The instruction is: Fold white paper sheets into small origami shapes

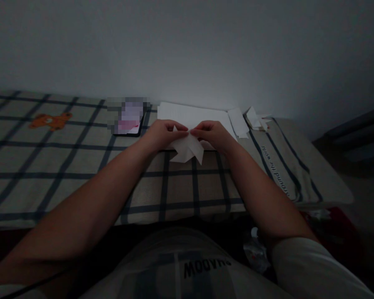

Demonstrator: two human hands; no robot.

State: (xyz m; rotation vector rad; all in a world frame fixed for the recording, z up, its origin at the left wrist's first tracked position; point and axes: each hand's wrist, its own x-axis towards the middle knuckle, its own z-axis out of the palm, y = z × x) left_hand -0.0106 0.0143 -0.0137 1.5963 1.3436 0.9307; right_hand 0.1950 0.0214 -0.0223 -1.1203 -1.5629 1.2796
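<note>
Both hands meet over the middle of the table, pinching a folded piece of white paper [187, 148] with several pointed flaps. My left hand [165, 132] grips its upper left side between thumb and fingertips. At the upper right, my right hand [212, 132] pinches the paper close to the left fingertips. Pointed flaps hang down toward me below the fingers. Behind and under the hands lies a flat stack of white paper [190, 111]. The exact fold at the fingertips is too small to make out.
A phone [131, 118], partly pixelated, lies left of the paper stack. Farther left is an orange bear-shaped piece [51, 121]. Paper strips [237, 122] and another folded paper [256, 119] sit at the right. A checked cloth [81, 166] covers the table, against a wall [187, 50].
</note>
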